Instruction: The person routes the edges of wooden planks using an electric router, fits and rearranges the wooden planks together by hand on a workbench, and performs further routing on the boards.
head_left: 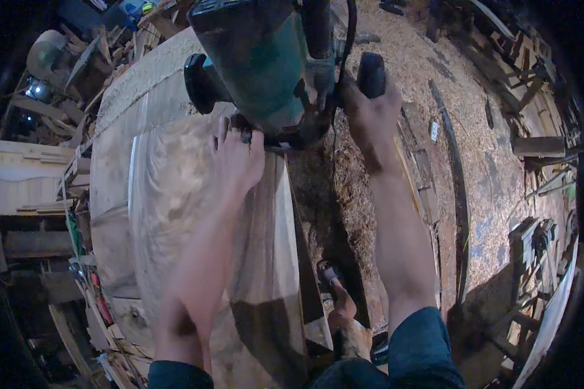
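Note:
A large green power tool (269, 71) with black side knobs, which looks like a router, stands over the right edge of a wide wooden slab (175, 168). My right hand (373, 113) is wrapped round its black right-side handle (371, 74). The left knob (201, 84) is free of any hand. My left hand (240, 149) is at the near side of the tool's base, above the slab, with its fingers curled against the base. A dark band shows on one finger. The tool's underside is hidden.
Shavings cover the floor (493, 188) on the right, where a long dark strip (451, 162) lies. A black cord (352, 39) rises from the tool. Scrap wood is piled at both sides, with a pale board (29, 175) at left. My foot (331, 272) is below the slab's edge.

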Demonstrator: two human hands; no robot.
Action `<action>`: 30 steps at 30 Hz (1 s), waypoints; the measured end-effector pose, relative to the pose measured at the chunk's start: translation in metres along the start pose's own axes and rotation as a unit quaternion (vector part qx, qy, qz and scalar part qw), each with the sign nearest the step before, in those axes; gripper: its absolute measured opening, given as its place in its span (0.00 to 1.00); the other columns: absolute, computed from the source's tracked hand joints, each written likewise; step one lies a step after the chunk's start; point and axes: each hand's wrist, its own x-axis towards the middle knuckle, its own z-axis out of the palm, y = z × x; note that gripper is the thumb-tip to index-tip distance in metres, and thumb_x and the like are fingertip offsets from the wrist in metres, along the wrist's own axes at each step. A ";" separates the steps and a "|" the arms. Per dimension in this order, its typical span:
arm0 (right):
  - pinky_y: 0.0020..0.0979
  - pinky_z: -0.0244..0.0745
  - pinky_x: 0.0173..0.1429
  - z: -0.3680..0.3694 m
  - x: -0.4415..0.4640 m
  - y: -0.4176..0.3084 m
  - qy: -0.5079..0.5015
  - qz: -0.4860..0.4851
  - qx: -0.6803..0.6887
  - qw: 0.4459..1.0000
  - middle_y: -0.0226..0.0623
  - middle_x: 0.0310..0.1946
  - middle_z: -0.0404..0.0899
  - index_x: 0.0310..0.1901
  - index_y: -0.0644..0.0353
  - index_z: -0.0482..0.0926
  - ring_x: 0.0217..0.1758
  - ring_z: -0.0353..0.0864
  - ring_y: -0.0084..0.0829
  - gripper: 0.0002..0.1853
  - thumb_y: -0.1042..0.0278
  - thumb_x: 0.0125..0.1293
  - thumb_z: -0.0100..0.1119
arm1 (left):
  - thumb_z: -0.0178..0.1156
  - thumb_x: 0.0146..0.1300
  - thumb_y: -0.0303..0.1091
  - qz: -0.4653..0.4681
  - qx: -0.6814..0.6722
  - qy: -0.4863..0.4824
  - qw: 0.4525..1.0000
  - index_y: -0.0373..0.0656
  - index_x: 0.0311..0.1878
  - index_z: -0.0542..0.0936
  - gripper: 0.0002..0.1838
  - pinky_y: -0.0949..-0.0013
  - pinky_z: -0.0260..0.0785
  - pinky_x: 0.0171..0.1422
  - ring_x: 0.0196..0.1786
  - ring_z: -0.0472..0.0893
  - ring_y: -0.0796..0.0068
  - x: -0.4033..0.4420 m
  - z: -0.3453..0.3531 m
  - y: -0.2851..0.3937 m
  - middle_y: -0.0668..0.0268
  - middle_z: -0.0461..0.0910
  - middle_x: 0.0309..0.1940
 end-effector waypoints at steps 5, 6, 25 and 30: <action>0.30 0.77 0.46 0.002 0.004 -0.002 0.011 0.004 0.004 1.000 0.40 0.39 0.84 0.52 0.68 0.76 0.39 0.82 0.27 0.21 0.76 0.54 0.66 | 0.44 0.70 0.49 0.045 0.011 0.003 0.999 0.38 0.68 0.68 0.31 0.49 0.42 0.78 0.76 0.55 0.52 0.008 -0.001 -0.006 0.53 0.66 0.70; 0.29 0.77 0.46 0.003 0.002 -0.008 0.006 0.007 0.034 0.999 0.40 0.39 0.84 0.52 0.69 0.76 0.39 0.82 0.28 0.22 0.76 0.54 0.67 | 0.45 0.69 0.49 0.057 0.018 0.007 0.998 0.39 0.68 0.69 0.30 0.49 0.43 0.78 0.76 0.56 0.51 0.012 0.002 -0.009 0.52 0.66 0.70; 0.30 0.78 0.42 0.018 0.039 0.009 -0.058 0.006 0.145 0.988 0.41 0.39 0.82 0.54 0.72 0.72 0.39 0.82 0.28 0.24 0.77 0.56 0.67 | 0.39 0.70 0.56 -0.034 0.066 -0.045 0.996 0.26 0.51 0.79 0.36 0.45 0.45 0.76 0.70 0.61 0.47 0.041 0.003 0.004 0.45 0.77 0.57; 0.30 0.77 0.39 0.018 0.045 0.005 -0.061 0.015 0.078 0.995 0.38 0.33 0.82 0.52 0.71 0.74 0.34 0.81 0.28 0.23 0.74 0.55 0.70 | 0.40 0.69 0.57 -0.068 0.085 -0.068 0.992 0.28 0.60 0.74 0.37 0.47 0.45 0.77 0.72 0.59 0.44 0.039 -0.010 0.019 0.43 0.71 0.63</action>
